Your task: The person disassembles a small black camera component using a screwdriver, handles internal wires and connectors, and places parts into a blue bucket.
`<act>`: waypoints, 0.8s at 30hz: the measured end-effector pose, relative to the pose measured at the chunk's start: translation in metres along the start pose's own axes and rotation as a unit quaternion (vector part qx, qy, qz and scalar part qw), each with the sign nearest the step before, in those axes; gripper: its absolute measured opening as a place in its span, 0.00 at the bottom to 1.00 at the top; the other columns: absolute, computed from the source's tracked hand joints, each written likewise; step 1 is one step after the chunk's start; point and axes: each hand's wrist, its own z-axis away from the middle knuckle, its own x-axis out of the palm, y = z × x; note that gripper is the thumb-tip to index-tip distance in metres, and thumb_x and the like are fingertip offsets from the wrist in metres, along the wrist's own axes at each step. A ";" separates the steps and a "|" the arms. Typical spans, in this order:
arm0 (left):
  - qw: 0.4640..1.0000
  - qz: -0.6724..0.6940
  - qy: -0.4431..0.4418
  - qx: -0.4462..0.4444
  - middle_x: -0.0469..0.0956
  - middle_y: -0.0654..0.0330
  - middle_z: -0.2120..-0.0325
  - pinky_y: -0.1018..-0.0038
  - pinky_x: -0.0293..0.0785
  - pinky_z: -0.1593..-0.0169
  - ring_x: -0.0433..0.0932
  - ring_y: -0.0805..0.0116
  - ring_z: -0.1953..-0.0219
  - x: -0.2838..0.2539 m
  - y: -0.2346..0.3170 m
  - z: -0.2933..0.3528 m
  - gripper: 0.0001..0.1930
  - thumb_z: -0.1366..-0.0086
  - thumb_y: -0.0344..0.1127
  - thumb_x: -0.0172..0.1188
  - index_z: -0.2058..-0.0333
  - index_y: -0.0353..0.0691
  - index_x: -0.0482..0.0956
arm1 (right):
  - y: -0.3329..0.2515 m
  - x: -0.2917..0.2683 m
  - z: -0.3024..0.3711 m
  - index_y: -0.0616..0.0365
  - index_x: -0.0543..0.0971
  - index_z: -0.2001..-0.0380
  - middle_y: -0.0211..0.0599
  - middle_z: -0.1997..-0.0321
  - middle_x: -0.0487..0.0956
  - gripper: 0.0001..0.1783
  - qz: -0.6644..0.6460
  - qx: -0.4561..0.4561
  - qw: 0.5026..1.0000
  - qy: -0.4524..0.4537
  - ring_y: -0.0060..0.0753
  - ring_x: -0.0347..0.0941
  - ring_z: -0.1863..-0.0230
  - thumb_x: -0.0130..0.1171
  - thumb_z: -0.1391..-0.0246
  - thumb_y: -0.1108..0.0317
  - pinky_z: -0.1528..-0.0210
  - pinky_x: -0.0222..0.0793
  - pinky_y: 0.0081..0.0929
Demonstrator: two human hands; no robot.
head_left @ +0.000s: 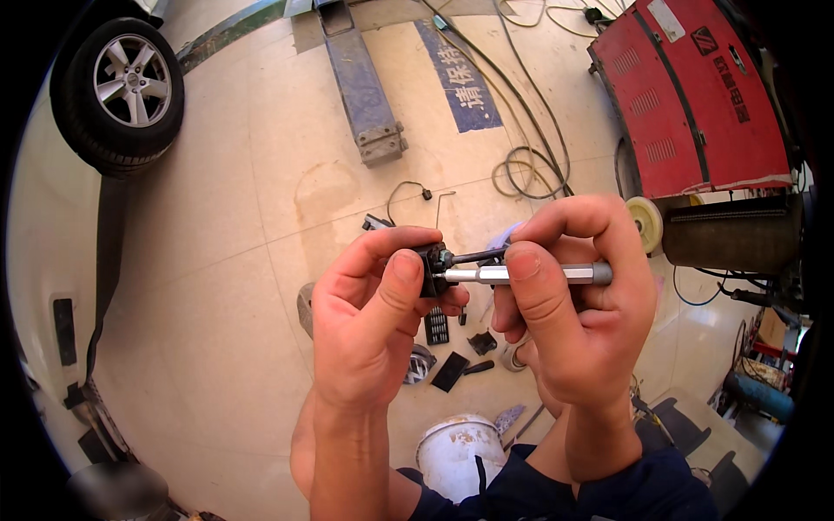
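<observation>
Between the thumb and fingers of my left hand (369,321) is a small black plastic part (432,282); I cannot make out its exact kind. My right hand (578,321) grips a silver screwdriver (486,275), held level with its tip against the right face of the black part. Just above the screwdriver, a short black cable (473,257) runs from the part to my right fingers, which hide its far end. Both hands are raised over the floor, close together in the middle of the view.
Below my hands lie a bit case (436,328), a flat black rectangle (449,372) and a black bracket-like piece (483,342). A white bucket (460,447) stands nearest me. Beyond are a lift arm (356,87), hoses (530,165), a red cabinet (695,104) and a car wheel (130,82).
</observation>
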 end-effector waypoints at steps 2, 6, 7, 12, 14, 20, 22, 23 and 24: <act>1.000 0.001 0.007 -0.003 0.79 0.55 0.70 0.74 0.77 0.65 0.81 0.66 0.69 0.000 -0.001 0.000 0.15 0.33 0.35 0.56 0.54 0.28 0.74 | 0.003 -0.002 0.000 0.64 0.69 0.63 0.33 0.81 0.74 0.09 0.023 -0.021 0.999 -0.007 0.14 0.65 0.84 0.57 0.41 0.71 0.83 0.56 0.12; 1.000 0.008 0.003 -0.017 0.79 0.55 0.70 0.74 0.77 0.66 0.80 0.65 0.70 -0.001 0.000 0.000 0.15 0.33 0.36 0.57 0.55 0.28 0.74 | 0.004 -0.003 0.000 0.64 0.68 0.62 0.32 0.81 0.73 0.09 0.046 -0.040 0.998 -0.014 0.14 0.65 0.84 0.56 0.40 0.71 0.82 0.55 0.12; 1.000 0.014 0.000 -0.023 0.79 0.55 0.70 0.74 0.77 0.66 0.80 0.65 0.70 -0.002 0.000 0.001 0.15 0.33 0.36 0.57 0.55 0.28 0.74 | 0.005 -0.003 0.001 0.64 0.68 0.62 0.32 0.81 0.73 0.09 0.047 -0.042 0.998 -0.015 0.14 0.65 0.83 0.56 0.40 0.72 0.82 0.55 0.12; 0.998 0.034 -0.003 -0.057 0.79 0.55 0.69 0.74 0.76 0.67 0.80 0.65 0.71 -0.003 0.000 0.002 0.15 0.32 0.36 0.56 0.56 0.28 0.75 | 0.009 -0.005 0.001 0.64 0.67 0.61 0.31 0.81 0.72 0.09 0.047 -0.065 0.997 -0.021 0.13 0.64 0.83 0.55 0.40 0.73 0.81 0.55 0.12; 0.997 0.031 0.002 -0.069 0.79 0.55 0.69 0.74 0.76 0.67 0.80 0.65 0.71 -0.002 0.002 0.002 0.15 0.32 0.36 0.56 0.56 0.28 0.75 | 0.010 -0.006 0.000 0.64 0.67 0.61 0.30 0.81 0.72 0.09 0.053 -0.080 0.995 -0.026 0.13 0.63 0.83 0.55 0.40 0.73 0.80 0.55 0.11; 0.993 0.019 0.014 -0.116 0.78 0.55 0.70 0.74 0.75 0.68 0.80 0.66 0.72 -0.007 0.008 0.004 0.14 0.32 0.37 0.56 0.58 0.28 0.75 | 0.009 -0.015 0.002 0.66 0.66 0.60 0.37 0.68 0.75 0.10 0.087 -0.086 0.989 -0.089 0.19 0.74 0.71 0.55 0.43 0.79 0.72 0.68 0.15; 0.991 0.017 0.019 -0.134 0.78 0.56 0.71 0.75 0.75 0.69 0.80 0.67 0.73 -0.009 0.008 0.005 0.14 0.33 0.37 0.56 0.59 0.29 0.76 | 0.012 -0.014 0.003 0.65 0.66 0.60 0.36 0.68 0.75 0.10 0.085 -0.086 0.989 -0.088 0.19 0.74 0.71 0.55 0.43 0.79 0.72 0.68 0.15; 0.989 0.019 0.019 -0.143 0.79 0.56 0.71 0.75 0.75 0.69 0.80 0.67 0.73 -0.009 0.008 0.004 0.14 0.33 0.38 0.57 0.59 0.29 0.76 | 0.013 -0.015 0.003 0.65 0.66 0.60 0.37 0.68 0.74 0.10 0.083 -0.086 0.989 -0.088 0.18 0.74 0.71 0.55 0.43 0.79 0.72 0.68 0.15; 0.988 0.023 0.015 -0.154 0.79 0.57 0.72 0.75 0.75 0.69 0.80 0.68 0.73 -0.009 0.008 0.004 0.14 0.33 0.38 0.57 0.60 0.30 0.76 | 0.014 -0.015 0.003 0.65 0.66 0.60 0.36 0.68 0.74 0.10 0.083 -0.086 0.989 -0.090 0.18 0.74 0.71 0.55 0.43 0.79 0.73 0.68 0.15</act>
